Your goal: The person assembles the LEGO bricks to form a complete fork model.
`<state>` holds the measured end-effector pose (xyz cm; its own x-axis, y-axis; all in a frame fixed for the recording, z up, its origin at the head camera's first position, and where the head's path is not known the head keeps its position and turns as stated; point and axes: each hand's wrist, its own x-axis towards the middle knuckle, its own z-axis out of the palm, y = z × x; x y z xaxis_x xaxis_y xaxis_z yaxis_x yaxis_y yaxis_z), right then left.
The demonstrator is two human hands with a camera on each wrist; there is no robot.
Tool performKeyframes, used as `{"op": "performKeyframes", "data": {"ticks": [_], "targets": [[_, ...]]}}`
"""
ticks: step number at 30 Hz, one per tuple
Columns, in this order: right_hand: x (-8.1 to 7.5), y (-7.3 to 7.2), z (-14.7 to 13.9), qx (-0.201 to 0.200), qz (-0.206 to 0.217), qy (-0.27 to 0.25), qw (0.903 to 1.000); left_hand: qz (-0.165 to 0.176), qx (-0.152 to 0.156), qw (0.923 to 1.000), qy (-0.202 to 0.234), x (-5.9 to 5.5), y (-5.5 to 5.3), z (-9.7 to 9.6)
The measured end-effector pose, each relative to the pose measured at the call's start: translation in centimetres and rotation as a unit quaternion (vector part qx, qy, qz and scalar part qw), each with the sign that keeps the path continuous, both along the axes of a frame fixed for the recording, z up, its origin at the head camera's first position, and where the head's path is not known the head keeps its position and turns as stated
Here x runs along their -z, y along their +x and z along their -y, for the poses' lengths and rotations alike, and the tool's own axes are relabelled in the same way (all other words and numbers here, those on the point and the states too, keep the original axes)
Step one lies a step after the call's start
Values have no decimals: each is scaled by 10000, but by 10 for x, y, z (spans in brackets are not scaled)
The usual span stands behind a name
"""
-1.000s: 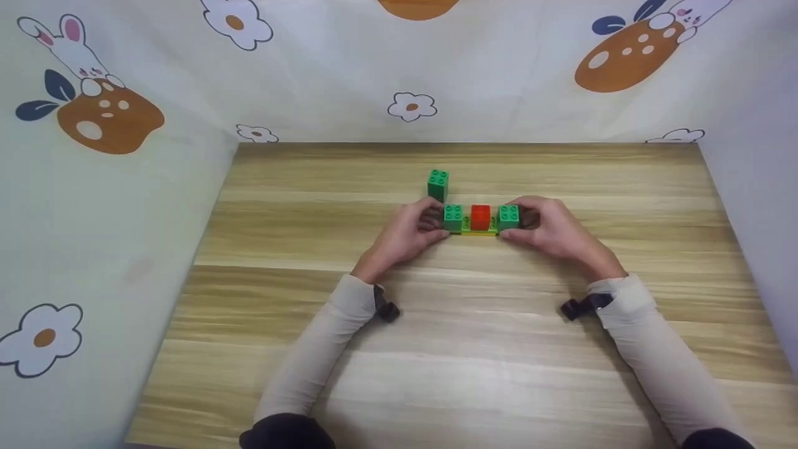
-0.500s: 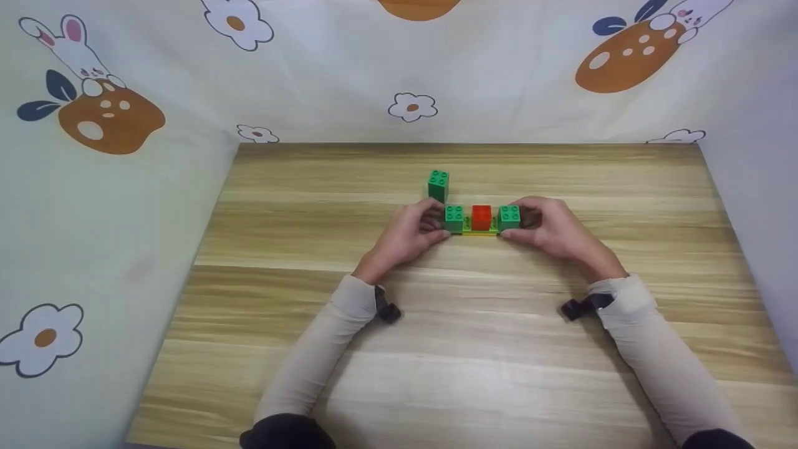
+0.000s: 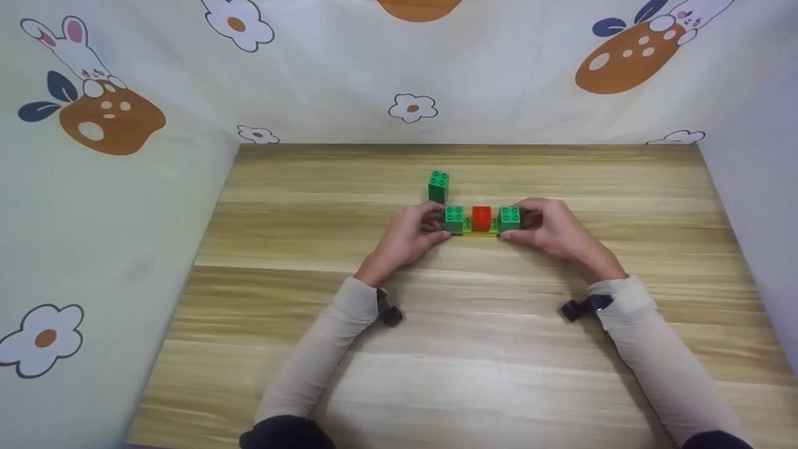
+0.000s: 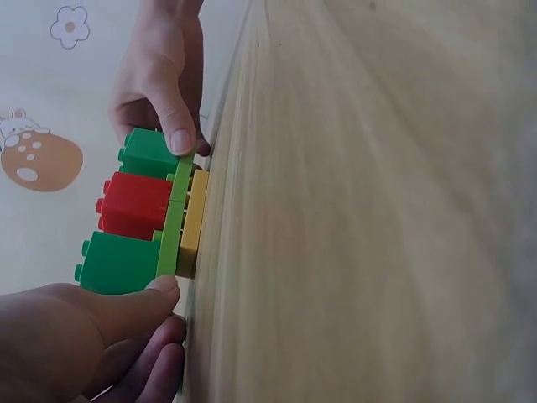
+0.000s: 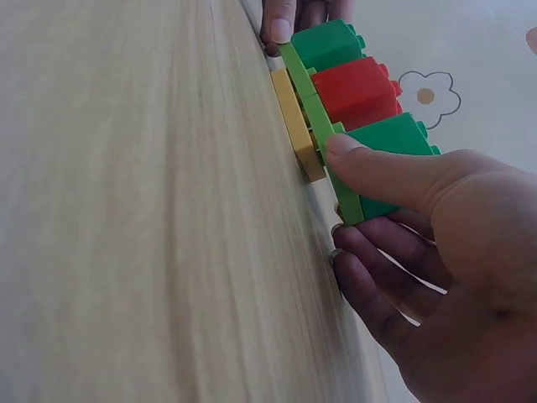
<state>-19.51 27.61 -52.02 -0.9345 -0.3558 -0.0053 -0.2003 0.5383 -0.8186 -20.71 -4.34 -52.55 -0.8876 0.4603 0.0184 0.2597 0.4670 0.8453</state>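
A toy-brick assembly stands near the middle of the table. Its base is a yellow brick (image 4: 195, 222), with light green plates (image 4: 170, 239) lengthwise above it and a narrow gap showing between them. On the plates stand a left green brick (image 3: 454, 219), a red brick (image 3: 481, 218) and a right green brick (image 3: 509, 218), spaced apart. My left hand (image 3: 405, 234) pinches the left end of the plates, thumb at the near side. The right hand (image 3: 558, 231) grips the right end likewise, its thumb pressed on the light green edge in the right wrist view.
A separate green brick (image 3: 438, 185) stands upright just behind the left hand's fingertips. The wooden tabletop (image 3: 486, 349) meets a patterned cloth wall (image 3: 336, 93) at the back, with more walls at both sides.
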Motion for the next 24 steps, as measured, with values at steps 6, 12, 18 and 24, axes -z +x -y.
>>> {"op": "performKeyframes", "data": {"ticks": [6, 12, 18, 24], "targets": [[1, 2, -1, -69, -200, 167, 9996, -61, 38, 10000, -19, -2, 3, -1], [3, 2, -1, -71, -304, 247, 9992, -158, 45, 9998, -110, -2, 4, -2], [4, 2, -2, -44, -186, 212, 9996, -111, 55, 9999, -82, -2, 3, -2], [4, 0, -3, -35, -154, 186, 9997, -45, 47, 9999, -104, -3, 2, -1]]}}
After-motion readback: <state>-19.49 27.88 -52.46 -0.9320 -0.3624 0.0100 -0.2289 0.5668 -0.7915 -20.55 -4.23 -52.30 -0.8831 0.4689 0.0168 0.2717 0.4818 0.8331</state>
